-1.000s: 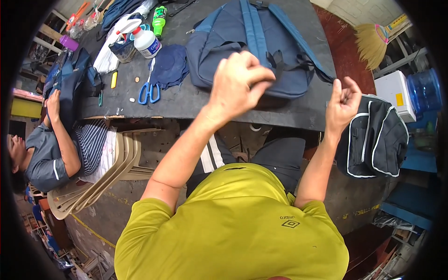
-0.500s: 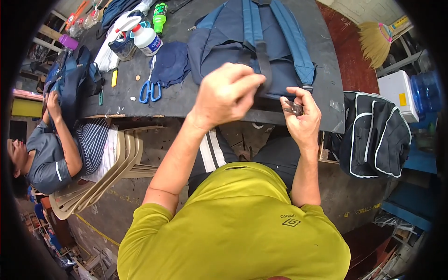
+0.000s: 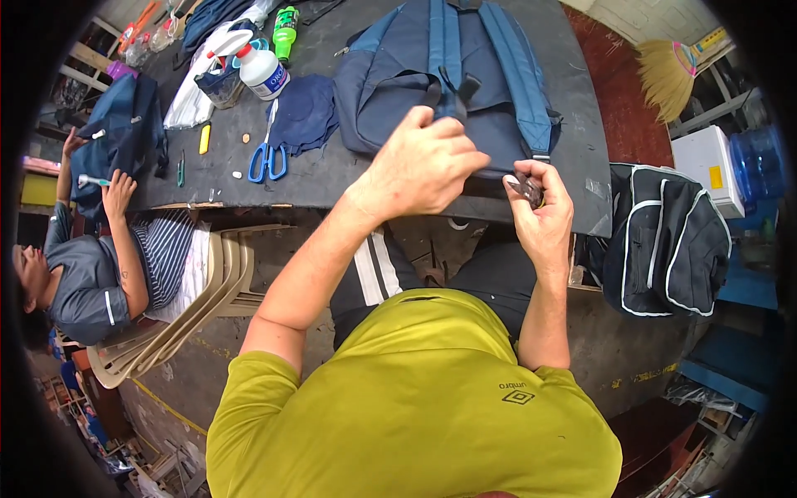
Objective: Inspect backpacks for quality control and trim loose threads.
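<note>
Wearing a yellow-green shirt (image 3: 415, 407) at the bottom of the view and bending over the edge of a dark table (image 3: 332, 170). Raising the right hand (image 3: 544, 212) at the table's near edge, fingers curling shut around a small dark piece (image 3: 528, 189), too small to identify. Holding the left hand (image 3: 423, 162) just above the lower part of a navy backpack (image 3: 440, 83), fingers bunching together at the strap area, though hard to tell whether actually pinching fabric. Lying flat on the table, straps up, directly ahead of both hands, with lighter blue straps running up its middle. Hanging off the right end of the table, a black bag (image 3: 664, 241) with white piping. Resting left of the backpack, a dark cloth piece (image 3: 303, 120), blue-handled scissors (image 3: 267, 158) and, farther back, a white spray bottle (image 3: 261, 70) and a green bottle (image 3: 285, 21). Sitting at the left on stacked beige plastic chairs (image 3: 166, 324), another person in a grey top, handling a second navy bag (image 3: 116, 141). Standing far right, a white box (image 3: 704, 162), a blue water jug (image 3: 760, 162) and a straw broom (image 3: 664, 70).
</note>
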`<state>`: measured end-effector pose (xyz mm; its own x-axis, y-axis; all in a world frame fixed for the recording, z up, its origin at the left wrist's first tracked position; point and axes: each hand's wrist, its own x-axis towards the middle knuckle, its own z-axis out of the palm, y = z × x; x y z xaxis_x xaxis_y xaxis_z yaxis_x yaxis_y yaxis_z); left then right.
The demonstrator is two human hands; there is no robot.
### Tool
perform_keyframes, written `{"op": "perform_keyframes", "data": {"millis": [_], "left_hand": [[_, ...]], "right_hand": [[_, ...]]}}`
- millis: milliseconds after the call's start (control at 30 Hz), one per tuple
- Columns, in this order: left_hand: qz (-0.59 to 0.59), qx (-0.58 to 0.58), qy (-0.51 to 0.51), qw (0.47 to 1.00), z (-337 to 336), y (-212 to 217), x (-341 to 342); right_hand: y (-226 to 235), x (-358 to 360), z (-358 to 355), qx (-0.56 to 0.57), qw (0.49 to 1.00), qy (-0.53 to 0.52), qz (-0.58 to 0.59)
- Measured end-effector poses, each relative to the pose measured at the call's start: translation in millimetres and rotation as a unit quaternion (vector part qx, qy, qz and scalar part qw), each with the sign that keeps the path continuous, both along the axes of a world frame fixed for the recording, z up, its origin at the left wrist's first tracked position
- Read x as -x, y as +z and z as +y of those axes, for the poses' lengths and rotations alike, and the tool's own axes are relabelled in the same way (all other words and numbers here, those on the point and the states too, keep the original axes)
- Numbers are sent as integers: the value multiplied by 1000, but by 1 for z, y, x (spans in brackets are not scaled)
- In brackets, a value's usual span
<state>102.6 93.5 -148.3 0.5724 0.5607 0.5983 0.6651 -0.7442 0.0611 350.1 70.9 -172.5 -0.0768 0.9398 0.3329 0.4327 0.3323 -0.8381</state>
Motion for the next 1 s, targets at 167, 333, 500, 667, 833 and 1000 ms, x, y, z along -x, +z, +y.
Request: {"op": "perform_keyframes", "data": {"millis": [167,333,500,667,833,1000], "left_hand": [[17,98,95,990,0,8,32],[15,110,89,990,-7,2,26],[41,62,70,995,-10,4,9],[97,52,75,991,-4,-5,2],[13,149,115,982,-11,-7,-4],[-402,461,-28,791,-12,-16,14]], "right_hand": [[5,0,-4,25,999,-15,-19],[5,0,-12,32,999,6,9],[4,5,-16,42,999,4,20],[8,7,-19,36,999,-16,32],[13,7,-19,44,999,-25,9],[11,16,-22,-66,998,-2,0]]}}
